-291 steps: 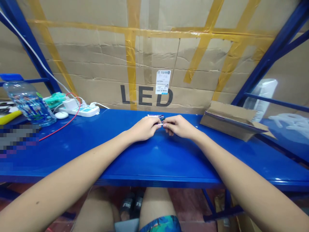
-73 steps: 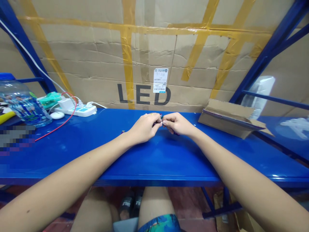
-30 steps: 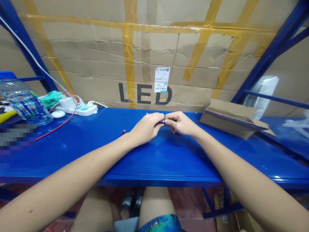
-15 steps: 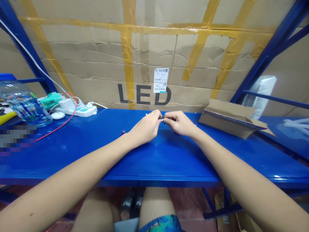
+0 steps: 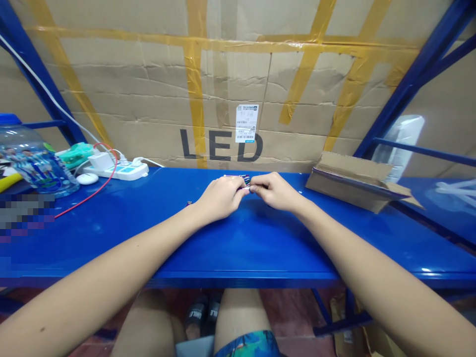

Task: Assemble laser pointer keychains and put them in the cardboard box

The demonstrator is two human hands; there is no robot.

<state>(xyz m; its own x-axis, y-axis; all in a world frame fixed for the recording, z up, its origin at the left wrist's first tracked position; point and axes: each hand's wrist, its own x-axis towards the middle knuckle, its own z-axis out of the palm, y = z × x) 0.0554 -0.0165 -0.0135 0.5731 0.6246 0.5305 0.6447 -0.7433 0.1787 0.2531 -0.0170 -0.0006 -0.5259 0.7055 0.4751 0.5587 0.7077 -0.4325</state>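
Observation:
Over the middle of the blue table, my left hand (image 5: 222, 198) is closed, with thumb and fingers pinching a small, dark, shiny item with white and reddish streaks (image 5: 244, 179). Most of this item lies hidden behind the fingers, and its kind cannot be made out. My right hand (image 5: 275, 191) faces it, thumb and forefinger pinched at the item's right end, the fingertips of both hands almost meeting. Beside my left wrist, a tiny dark purple piece (image 5: 189, 203) rests on the table, partly covered by the forearm.
At the left are a blue-capped bottle (image 5: 35, 158), a white power strip (image 5: 126, 170) with plugs, a red cable (image 5: 89, 196) and a white rounded object (image 5: 88, 178). An open cardboard box (image 5: 349, 183) lies at the right. Large taped cardboard (image 5: 148, 99) stands behind the blue table (image 5: 245, 248).
My left hand has turned and flattened slightly, so more of the streaked item shows above its fingers. The right hand stays pinched in nearly the same place; the purple bit below it no longer shows.

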